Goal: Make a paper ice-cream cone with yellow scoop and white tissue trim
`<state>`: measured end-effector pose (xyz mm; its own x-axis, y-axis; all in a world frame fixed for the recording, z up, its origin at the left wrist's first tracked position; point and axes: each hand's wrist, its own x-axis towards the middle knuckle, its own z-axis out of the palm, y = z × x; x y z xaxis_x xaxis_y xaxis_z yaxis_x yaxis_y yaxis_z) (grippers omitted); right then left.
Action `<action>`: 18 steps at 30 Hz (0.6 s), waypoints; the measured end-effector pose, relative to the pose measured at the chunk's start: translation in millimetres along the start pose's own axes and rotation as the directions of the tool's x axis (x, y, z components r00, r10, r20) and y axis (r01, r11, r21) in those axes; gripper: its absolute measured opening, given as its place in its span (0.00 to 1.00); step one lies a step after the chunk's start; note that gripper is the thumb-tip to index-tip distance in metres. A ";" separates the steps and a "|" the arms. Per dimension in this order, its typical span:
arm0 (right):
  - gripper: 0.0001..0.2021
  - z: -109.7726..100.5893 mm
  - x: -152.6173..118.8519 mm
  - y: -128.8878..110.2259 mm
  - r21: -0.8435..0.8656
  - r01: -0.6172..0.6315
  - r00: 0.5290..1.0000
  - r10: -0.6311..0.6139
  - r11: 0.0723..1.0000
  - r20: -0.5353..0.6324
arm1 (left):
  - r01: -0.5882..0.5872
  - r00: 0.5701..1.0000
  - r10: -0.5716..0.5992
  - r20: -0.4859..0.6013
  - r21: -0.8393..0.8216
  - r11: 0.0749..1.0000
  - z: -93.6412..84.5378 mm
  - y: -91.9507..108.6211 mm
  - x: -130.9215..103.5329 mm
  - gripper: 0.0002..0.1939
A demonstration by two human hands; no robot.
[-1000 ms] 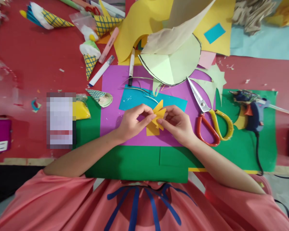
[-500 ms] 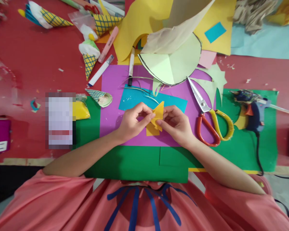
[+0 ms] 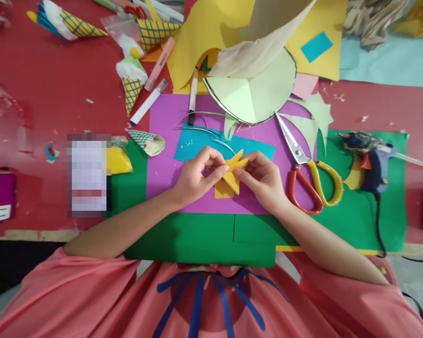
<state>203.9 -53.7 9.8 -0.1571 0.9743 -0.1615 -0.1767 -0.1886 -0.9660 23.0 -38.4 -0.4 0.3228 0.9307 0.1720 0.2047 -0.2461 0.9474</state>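
Between my two hands is a small piece of folded yellow-orange paper [image 3: 235,172], its points spread apart like a star. My left hand [image 3: 201,176] pinches its left side between thumb and fingers. My right hand [image 3: 262,179] grips the right side, the thumb on the near face and the other fingers partly hidden behind. Just below lies a flat orange paper piece [image 3: 224,190] on the purple sheet [image 3: 169,188]. A blue paper rectangle [image 3: 190,145] is beyond my hands. Scissors [image 3: 299,159] with red and yellow handles rest to the right of my right hand.
A hot glue gun [image 3: 375,169] lies on green paper at the right. A pale green paper disc [image 3: 268,94] with a cloth flap stands ahead. Small paper cones [image 3: 132,89], markers [image 3: 148,102] and a yellow clay packet [image 3: 119,160] are at the left.
The folded paper has been turned and opened out, so several points now spread where one upright flap showed. My right fingers have shifted slightly along it; the other things stay put.
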 end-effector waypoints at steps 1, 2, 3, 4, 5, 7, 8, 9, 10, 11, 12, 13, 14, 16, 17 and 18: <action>0.16 -0.3 0.2 -0.5 -0.001 -0.004 1.000 0.004 1.000 -0.005 | -0.002 1.000 0.002 0.006 -0.004 1.000 -0.2 -0.2 0.2 0.07; 0.16 -0.5 0.3 -0.9 -0.002 -0.007 1.000 0.007 1.000 -0.008 | -0.004 1.000 0.004 0.009 0.000 1.000 -0.3 -0.3 0.4 0.07; 0.16 -0.6 0.4 -1.1 -0.003 -0.010 1.000 0.010 1.000 -0.011 | -0.007 1.000 0.007 0.010 0.010 1.000 -0.3 -0.3 0.5 0.07; 0.16 -0.6 0.5 -1.1 -0.004 -0.013 1.000 0.013 1.000 -0.013 | -0.011 1.000 0.011 0.010 0.022 1.000 -0.2 -0.3 0.6 0.07; 0.16 -0.5 0.5 -1.1 -0.003 -0.015 1.000 0.015 1.000 -0.015 | -0.017 1.000 0.016 0.010 0.036 0.999 -0.1 -0.4 0.6 0.07; 0.17 -0.2 0.7 -0.9 0.006 -0.027 1.000 0.027 1.000 -0.014 | -0.035 0.999 0.035 0.008 0.060 0.998 0.4 -0.8 0.4 0.09; 0.17 -0.1 0.9 -1.0 0.014 -0.036 0.999 0.036 0.999 -0.013 | -0.047 0.999 0.046 0.009 0.071 0.996 0.6 -1.2 0.1 0.10; 0.18 -0.1 1.2 -1.3 0.025 -0.046 0.999 0.047 0.999 -0.013 | -0.061 0.998 0.060 0.011 0.080 0.995 0.8 -1.6 -0.2 0.10; 0.18 -0.3 1.5 -1.7 0.038 -0.057 0.998 0.058 0.998 -0.013 | -0.077 0.997 0.076 0.015 0.088 0.993 1.0 -2.1 -0.5 0.09; 0.19 -0.7 1.9 -2.3 0.055 -0.070 0.997 0.070 0.996 -0.013 | -0.095 0.995 0.094 0.020 0.093 0.991 1.1 -2.6 -0.9 0.09; 0.20 -1.4 2.4 -2.9 0.073 -0.085 0.996 0.086 0.994 -0.010 | -0.113 0.993 0.111 0.024 0.098 0.989 1.1 -3.0 -1.4 0.07; 0.20 -2.2 2.9 -3.7 0.087 -0.107 0.994 0.107 0.990 -0.003 | -0.130 0.991 0.128 0.029 0.104 0.986 1.1 -3.4 -1.8 0.06; 0.20 -3.2 3.4 -4.4 0.095 -0.135 0.991 0.135 0.986 0.013 | -0.143 0.990 0.140 0.032 0.112 0.983 1.1 -3.6 -2.2 0.05; 0.19 -4.9 4.2 -5.8 0.092 -0.184 0.982 0.181 0.979 0.048 | -0.158 0.987 0.154 0.040 0.125 0.979 1.0 -3.8 -2.6 0.05; 0.18 -5.5 4.4 -6.5 0.088 -0.192 0.981 0.188 0.978 0.052 | -0.157 0.987 0.153 0.043 0.126 0.979 1.0 -3.9 -2.7 0.05; 0.17 -5.8 4.4 -7.0 0.085 -0.186 0.982 0.183 0.979 0.047 | -0.152 0.988 0.147 0.045 0.121 0.981 1.0 -3.9 -2.8 0.04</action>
<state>210.1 -47.4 14.7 -0.2323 0.9166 -0.3255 -0.2260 -0.3763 -0.8985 22.3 -40.3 -4.8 0.3908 0.8711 0.2973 0.2634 -0.4153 0.8707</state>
